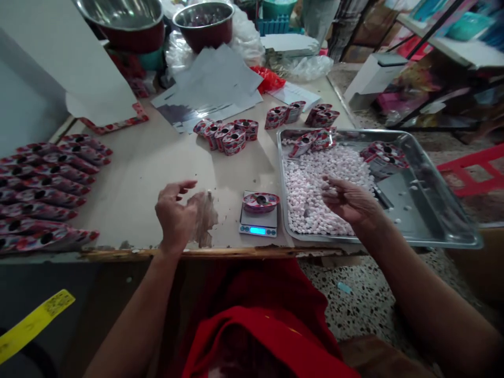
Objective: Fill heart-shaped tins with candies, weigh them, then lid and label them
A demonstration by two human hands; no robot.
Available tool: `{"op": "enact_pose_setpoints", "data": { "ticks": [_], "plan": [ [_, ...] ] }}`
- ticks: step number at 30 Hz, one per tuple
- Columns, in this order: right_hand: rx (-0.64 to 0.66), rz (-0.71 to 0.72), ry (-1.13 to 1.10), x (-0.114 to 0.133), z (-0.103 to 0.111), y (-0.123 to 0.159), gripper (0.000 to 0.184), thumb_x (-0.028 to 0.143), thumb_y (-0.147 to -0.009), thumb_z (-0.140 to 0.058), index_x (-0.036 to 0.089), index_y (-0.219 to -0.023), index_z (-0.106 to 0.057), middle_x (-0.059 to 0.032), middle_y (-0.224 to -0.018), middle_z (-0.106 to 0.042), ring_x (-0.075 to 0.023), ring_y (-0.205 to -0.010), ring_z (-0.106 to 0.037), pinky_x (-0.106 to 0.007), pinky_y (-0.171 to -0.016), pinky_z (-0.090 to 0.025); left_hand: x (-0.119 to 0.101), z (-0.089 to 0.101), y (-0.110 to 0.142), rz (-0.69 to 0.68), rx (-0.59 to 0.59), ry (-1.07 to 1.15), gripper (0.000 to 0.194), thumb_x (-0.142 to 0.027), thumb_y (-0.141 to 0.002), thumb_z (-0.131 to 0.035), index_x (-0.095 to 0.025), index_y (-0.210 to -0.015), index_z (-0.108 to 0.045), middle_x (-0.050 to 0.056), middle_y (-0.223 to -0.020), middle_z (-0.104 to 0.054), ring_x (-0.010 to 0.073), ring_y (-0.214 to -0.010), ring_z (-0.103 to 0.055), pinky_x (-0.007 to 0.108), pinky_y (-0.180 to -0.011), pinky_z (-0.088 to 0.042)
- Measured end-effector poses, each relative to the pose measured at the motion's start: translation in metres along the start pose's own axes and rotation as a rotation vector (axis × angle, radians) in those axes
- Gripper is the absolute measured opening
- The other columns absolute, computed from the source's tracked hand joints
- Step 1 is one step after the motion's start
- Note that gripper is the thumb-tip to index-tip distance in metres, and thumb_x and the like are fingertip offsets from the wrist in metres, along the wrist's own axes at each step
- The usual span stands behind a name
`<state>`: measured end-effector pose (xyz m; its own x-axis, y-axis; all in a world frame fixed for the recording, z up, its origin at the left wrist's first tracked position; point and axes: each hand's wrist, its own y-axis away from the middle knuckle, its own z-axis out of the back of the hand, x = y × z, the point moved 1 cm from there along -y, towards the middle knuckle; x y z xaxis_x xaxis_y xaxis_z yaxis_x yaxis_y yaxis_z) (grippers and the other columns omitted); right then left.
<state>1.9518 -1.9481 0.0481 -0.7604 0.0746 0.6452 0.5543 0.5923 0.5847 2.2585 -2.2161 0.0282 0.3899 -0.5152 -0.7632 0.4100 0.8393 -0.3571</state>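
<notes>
My left hand hovers over the table left of a small digital scale, thumb and fingers apart and loosely curled, with nothing in it. On the scale's plate stands one small printed red-and-pink pouch with a dark hole in its top; the scale's display glows blue. Over the heap of small white-pink pellets in a metal tray, my right hand has its fingertips pinched together. Whatever lies between those fingertips is too small to make out.
Similar pouches stand in rows at the left, in a cluster mid-table, and inside the tray. Paper sheets and metal bowls lie farther back. The table's worn front edge runs before me.
</notes>
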Motion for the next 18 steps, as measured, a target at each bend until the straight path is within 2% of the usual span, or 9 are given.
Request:
{"op": "enact_pose_setpoints", "data": {
  "ticks": [1, 3, 5, 8, 11, 13, 14, 16, 18],
  "plan": [
    [-0.019, 0.0, 0.021, -0.001, 0.0, -0.001, 0.015, 0.003, -0.09, -0.064, 0.017, -0.094, -0.063, 0.004, -0.066, -0.056, -0.0045, -0.048, -0.044, -0.012, -0.041, -0.039, 0.007, 0.003, -0.009, -0.003, 0.039, -0.057, 0.029, -0.026, -0.082, -0.084, -0.022, -0.11, -0.079, 0.006, -0.107, -0.078, 0.0233, -0.09, -0.07, 0.04, -0.085, -0.055],
    [-0.037, -0.012, 0.047, -0.005, -0.003, -0.005, 0.015, 0.002, -0.09, -0.062, 0.017, -0.093, -0.064, 0.0022, -0.068, -0.06, -0.0042, -0.048, -0.045, -0.012, -0.042, -0.041, 0.02, -0.001, -0.024, 0.0, 0.229, -0.138, 0.032, -0.021, -0.074, -0.088, -0.022, -0.104, -0.08, 0.006, -0.102, -0.077, 0.0221, -0.082, -0.069, 0.039, -0.081, -0.056],
    [-0.029, -0.034, 0.055, -0.011, -0.008, -0.007, 0.015, 0.002, -0.089, -0.063, 0.017, -0.09, -0.064, 0.0018, -0.068, -0.062, -0.004, -0.048, -0.044, -0.012, -0.042, -0.041, 0.031, -0.007, -0.032, 0.007, 0.379, -0.197, 0.025, -0.019, -0.068, -0.09, -0.022, -0.09, -0.08, 0.005, -0.095, -0.075, 0.0215, -0.078, -0.068, 0.039, -0.08, -0.057],
    [-0.008, -0.042, 0.055, -0.018, -0.013, -0.009, 0.012, 0.004, -0.088, -0.066, 0.016, -0.091, -0.065, 0.0012, -0.07, -0.062, -0.0036, -0.048, -0.044, -0.012, -0.042, -0.041, 0.047, -0.008, -0.031, 0.011, 0.376, -0.193, 0.008, -0.018, -0.073, -0.084, -0.023, -0.076, -0.078, 0.003, -0.087, -0.074, 0.0209, -0.08, -0.069, 0.039, -0.083, -0.058],
    [0.004, -0.056, 0.051, -0.019, -0.011, -0.009, 0.015, 0.003, -0.086, -0.069, 0.016, -0.093, -0.066, 0.002, -0.071, -0.062, -0.0032, -0.049, -0.046, -0.011, -0.043, -0.042, 0.051, -0.002, -0.028, 0.075, 0.297, -0.102, 0.007, -0.021, -0.075, -0.083, -0.022, -0.081, -0.08, -0.001, -0.08, -0.076, 0.0182, -0.075, -0.07, 0.035, -0.078, -0.059],
    [-0.009, -0.029, 0.047, -0.017, -0.008, -0.009, 0.019, 0.001, -0.084, -0.069, 0.017, -0.093, -0.065, 0.0015, -0.073, -0.063, -0.0045, -0.053, -0.051, -0.011, -0.046, -0.047, 0.033, -0.005, -0.033, 0.091, 0.265, -0.06, 0.013, -0.024, -0.074, -0.086, -0.02, -0.085, -0.081, -0.002, -0.075, -0.076, 0.017, -0.071, -0.07, 0.033, -0.074, -0.058],
    [-0.008, -0.008, 0.045, -0.014, -0.007, -0.008, 0.021, 0.0, -0.083, -0.069, 0.018, -0.092, -0.064, 0.001, -0.075, -0.064, -0.0052, -0.056, -0.054, -0.011, -0.048, -0.05, 0.015, -0.01, -0.038, 0.062, 0.269, -0.03, 0.014, -0.024, -0.074, -0.087, -0.019, -0.086, -0.082, -0.001, -0.075, -0.077, 0.0168, -0.072, -0.07, 0.033, -0.075, -0.059],
    [0.027, 0.022, 0.047, -0.01, -0.005, -0.007, 0.022, 0.001, -0.083, -0.071, 0.02, -0.089, -0.062, 0.0015, -0.076, -0.063, -0.0056, -0.058, -0.056, -0.011, -0.051, -0.052, -0.035, -0.028, -0.049, -0.053, 0.32, 0.074, 0.015, -0.025, -0.078, -0.087, -0.019, -0.091, -0.083, 0.0, -0.083, -0.079, 0.0169, -0.077, -0.073, 0.033, -0.081, -0.061],
    [0.068, 0.018, 0.06, -0.004, -0.003, -0.003, 0.022, 0.004, -0.083, -0.075, 0.02, -0.087, -0.06, 0.0037, -0.072, -0.059, -0.0043, -0.054, -0.051, -0.01, -0.048, -0.048, -0.094, -0.046, -0.062, -0.183, 0.354, 0.218, 0.017, -0.023, -0.081, -0.088, -0.019, -0.095, -0.081, 0.0, -0.091, -0.081, 0.0174, -0.085, -0.076, 0.032, -0.085, -0.064]
  ]
}}
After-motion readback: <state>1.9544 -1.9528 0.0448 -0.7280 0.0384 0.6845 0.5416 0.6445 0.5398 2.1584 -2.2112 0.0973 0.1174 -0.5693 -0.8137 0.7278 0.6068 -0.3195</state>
